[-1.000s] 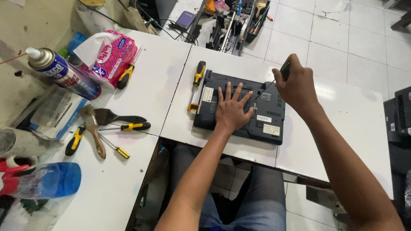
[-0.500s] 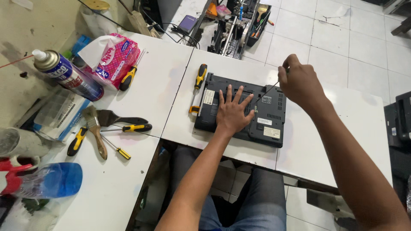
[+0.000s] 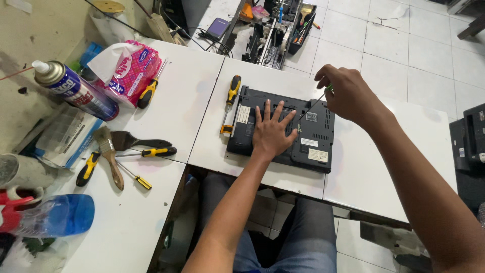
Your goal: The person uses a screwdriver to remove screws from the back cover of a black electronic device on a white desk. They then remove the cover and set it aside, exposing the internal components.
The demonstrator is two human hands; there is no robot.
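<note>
Right hand (image 3: 346, 93) has lifted slightly, gripping screwdriver (image 3: 314, 103); left hand (image 3: 273, 131) flat, open on laptop (image 3: 316, 136). Base cover remains fitted.

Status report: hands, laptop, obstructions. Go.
Left hand flat on upturned laptop. Right hand grips thin screwdriver, tip at laptop base. Yellow-handled screwdriver alongside, clear.

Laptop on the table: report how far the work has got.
Done: the laptop lies bottom-up on the white table. In hand: the left hand presses it flat while the right hand works a thin screwdriver at its base. Left: the bottom cover is not yet off.
</note>
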